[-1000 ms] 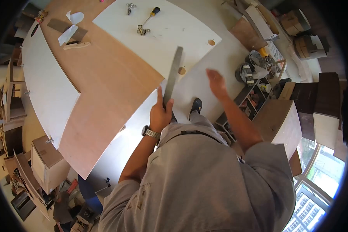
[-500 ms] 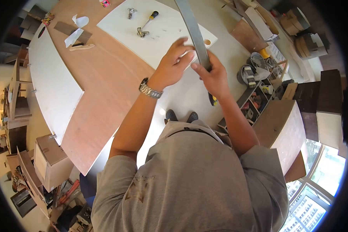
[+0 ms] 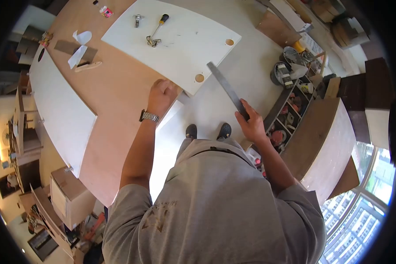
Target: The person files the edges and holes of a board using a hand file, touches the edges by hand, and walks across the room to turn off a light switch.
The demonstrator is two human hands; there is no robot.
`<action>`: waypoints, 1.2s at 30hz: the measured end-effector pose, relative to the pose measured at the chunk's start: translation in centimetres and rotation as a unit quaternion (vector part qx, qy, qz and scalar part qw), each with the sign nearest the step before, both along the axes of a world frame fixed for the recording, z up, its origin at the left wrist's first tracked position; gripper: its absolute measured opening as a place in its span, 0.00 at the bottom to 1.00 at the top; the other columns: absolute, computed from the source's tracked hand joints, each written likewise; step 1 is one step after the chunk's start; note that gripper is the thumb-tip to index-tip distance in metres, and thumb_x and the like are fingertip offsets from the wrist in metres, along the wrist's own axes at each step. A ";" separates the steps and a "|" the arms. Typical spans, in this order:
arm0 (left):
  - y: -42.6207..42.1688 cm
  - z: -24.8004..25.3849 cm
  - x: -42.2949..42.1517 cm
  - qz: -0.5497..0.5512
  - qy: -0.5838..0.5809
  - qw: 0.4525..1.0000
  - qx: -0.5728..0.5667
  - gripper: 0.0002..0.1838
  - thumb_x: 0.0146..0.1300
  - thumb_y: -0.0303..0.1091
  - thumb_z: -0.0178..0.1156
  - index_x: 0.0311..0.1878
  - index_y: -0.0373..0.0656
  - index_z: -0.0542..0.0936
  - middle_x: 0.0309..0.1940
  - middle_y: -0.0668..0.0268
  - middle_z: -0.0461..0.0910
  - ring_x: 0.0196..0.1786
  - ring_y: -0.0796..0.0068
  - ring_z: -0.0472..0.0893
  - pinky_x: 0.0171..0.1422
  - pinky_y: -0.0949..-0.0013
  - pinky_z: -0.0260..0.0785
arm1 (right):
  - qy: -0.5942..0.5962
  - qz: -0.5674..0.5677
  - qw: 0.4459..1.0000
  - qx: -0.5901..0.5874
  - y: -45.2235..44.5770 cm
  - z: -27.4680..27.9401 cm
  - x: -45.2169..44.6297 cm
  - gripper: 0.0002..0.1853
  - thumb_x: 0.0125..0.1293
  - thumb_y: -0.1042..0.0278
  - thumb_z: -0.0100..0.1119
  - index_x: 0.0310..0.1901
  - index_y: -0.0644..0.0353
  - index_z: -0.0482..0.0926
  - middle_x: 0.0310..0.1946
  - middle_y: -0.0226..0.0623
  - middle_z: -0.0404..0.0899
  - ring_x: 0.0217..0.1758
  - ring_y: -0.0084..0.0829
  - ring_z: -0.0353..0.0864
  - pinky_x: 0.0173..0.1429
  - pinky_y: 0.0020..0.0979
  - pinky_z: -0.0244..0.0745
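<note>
From afar I see the right hand (image 3: 253, 124) still wrapped around the gray bar (image 3: 225, 84) above the floor (image 3: 207, 112), while the left hand (image 3: 161, 97) has moved away to the brown board (image 3: 119, 88), its grip unclear to me.

No text readable, print (image 3: 155, 220) on grey shirt (image 3: 229, 211) unclear, pink bottle label (image 3: 105, 12) too small to read

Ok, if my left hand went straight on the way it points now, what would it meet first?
Most likely the near edge of the white board, lying just beyond your left hand. How high the hand sits is hard to tell, so it might pass over that edge instead.
</note>
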State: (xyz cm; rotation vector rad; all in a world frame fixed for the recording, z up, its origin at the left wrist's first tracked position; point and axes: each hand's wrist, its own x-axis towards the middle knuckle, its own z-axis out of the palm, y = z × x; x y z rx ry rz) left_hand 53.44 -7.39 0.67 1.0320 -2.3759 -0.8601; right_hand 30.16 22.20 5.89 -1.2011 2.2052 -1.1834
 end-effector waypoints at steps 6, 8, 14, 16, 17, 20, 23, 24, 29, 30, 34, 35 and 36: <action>-3.9 -0.9 -2.0 -0.061 -0.161 0.983 -0.069 0.27 0.67 0.42 0.59 0.67 0.43 0.73 0.74 0.55 0.63 0.76 0.50 0.62 0.71 0.45 0.64 | 0.066 0.012 0.994 0.090 -1.1 -3.7 5.6 0.23 0.68 0.60 0.63 0.65 0.48 0.78 0.36 0.43 0.82 0.38 0.49 0.84 0.43 0.44 0.80; -4.7 -1.5 -2.4 -0.060 -0.203 0.974 -0.075 0.31 0.68 0.47 0.58 0.71 0.45 0.68 0.78 0.56 0.57 0.79 0.51 0.57 0.72 0.43 0.63 | 0.105 0.005 0.991 0.084 -1.5 -5.1 6.9 0.23 0.68 0.60 0.64 0.64 0.44 0.78 0.34 0.40 0.80 0.35 0.45 0.84 0.39 0.43 0.81; -6.1 -3.6 -3.0 -0.083 -0.281 0.955 -0.045 0.36 0.71 0.54 0.52 0.77 0.47 0.61 0.81 0.59 0.50 0.82 0.51 0.50 0.74 0.40 0.60 | 0.196 -0.003 0.973 0.119 -4.4 -7.0 6.6 0.20 0.71 0.60 0.59 0.64 0.38 0.79 0.31 0.38 0.77 0.30 0.44 0.82 0.32 0.42 0.79; -5.7 -2.7 -2.6 -0.092 -0.321 0.942 -0.024 0.37 0.72 0.55 0.51 0.77 0.47 0.60 0.81 0.59 0.50 0.82 0.52 0.50 0.74 0.38 0.59 | 0.214 -0.029 0.965 0.151 -8.9 -8.0 3.7 0.20 0.72 0.59 0.58 0.65 0.35 0.78 0.32 0.40 0.77 0.30 0.46 0.81 0.31 0.44 0.78; -5.5 -1.0 -2.8 -0.096 -0.344 0.934 -0.015 0.36 0.72 0.56 0.50 0.78 0.47 0.60 0.82 0.59 0.50 0.82 0.52 0.50 0.74 0.37 0.58 | 0.208 -0.031 0.969 0.132 -10.3 -8.4 2.5 0.20 0.72 0.58 0.57 0.65 0.35 0.78 0.32 0.41 0.77 0.29 0.47 0.81 0.31 0.44 0.78; -5.2 1.0 -3.9 -0.090 -0.384 0.919 -0.010 0.37 0.72 0.57 0.49 0.78 0.48 0.60 0.82 0.60 0.50 0.82 0.53 0.50 0.74 0.35 0.57 | 0.199 -0.043 0.975 0.091 -12.0 -7.9 0.4 0.20 0.73 0.57 0.57 0.66 0.35 0.77 0.31 0.42 0.76 0.29 0.48 0.80 0.31 0.46 0.77; -5.0 1.4 -4.5 -0.077 -0.389 0.918 -0.006 0.37 0.72 0.57 0.51 0.78 0.48 0.60 0.82 0.61 0.50 0.82 0.54 0.50 0.75 0.36 0.56 | 0.182 -0.021 0.978 0.096 -6.9 -7.0 2.7 0.21 0.73 0.57 0.57 0.66 0.34 0.77 0.31 0.42 0.76 0.29 0.48 0.80 0.33 0.46 0.77; -4.9 1.3 -4.5 -0.072 -0.390 0.918 -0.003 0.37 0.71 0.57 0.52 0.78 0.48 0.61 0.82 0.61 0.50 0.82 0.54 0.51 0.75 0.36 0.56 | 0.172 -0.011 0.981 0.087 -5.2 -6.8 3.5 0.21 0.73 0.57 0.57 0.66 0.34 0.77 0.31 0.42 0.76 0.29 0.48 0.80 0.34 0.46 0.78; -4.4 1.8 -4.7 -0.068 -0.397 0.915 -0.013 0.40 0.68 0.57 0.57 0.77 0.46 0.62 0.81 0.60 0.51 0.82 0.54 0.51 0.76 0.35 0.54 | 0.167 -0.009 0.979 0.119 -11.2 -7.8 -0.1 0.21 0.72 0.57 0.57 0.66 0.32 0.77 0.32 0.41 0.76 0.31 0.49 0.81 0.35 0.47 0.78; -4.4 2.1 -4.9 -0.063 -0.400 0.914 -0.007 0.41 0.67 0.57 0.58 0.77 0.45 0.62 0.81 0.60 0.52 0.82 0.54 0.51 0.76 0.35 0.54 | 0.178 -0.010 0.978 0.104 -13.5 -7.8 -1.6 0.21 0.72 0.57 0.57 0.66 0.31 0.77 0.31 0.41 0.76 0.31 0.49 0.81 0.35 0.47 0.78; -5.2 2.9 -5.7 -0.067 -0.418 0.906 0.013 0.41 0.65 0.57 0.60 0.76 0.45 0.64 0.81 0.61 0.52 0.82 0.55 0.52 0.77 0.34 0.53 | 0.193 -0.003 0.975 0.112 -10.5 -7.4 -1.4 0.21 0.72 0.56 0.58 0.65 0.31 0.77 0.32 0.41 0.76 0.32 0.49 0.82 0.35 0.47 0.78; -5.0 2.6 -5.7 -0.060 -0.414 0.908 0.021 0.41 0.65 0.57 0.61 0.76 0.45 0.64 0.81 0.61 0.53 0.82 0.55 0.52 0.77 0.34 0.53 | 0.180 0.006 0.978 0.108 -8.0 -7.6 -0.8 0.21 0.72 0.56 0.58 0.65 0.32 0.77 0.33 0.41 0.76 0.32 0.50 0.82 0.36 0.47 0.79; -5.1 2.2 -5.7 -0.047 -0.408 0.911 0.031 0.41 0.65 0.57 0.61 0.76 0.45 0.65 0.81 0.61 0.53 0.82 0.55 0.52 0.77 0.34 0.53 | 0.174 0.012 0.979 0.104 -6.5 -7.3 -0.7 0.21 0.72 0.56 0.58 0.65 0.33 0.77 0.33 0.42 0.76 0.32 0.50 0.82 0.36 0.47 0.79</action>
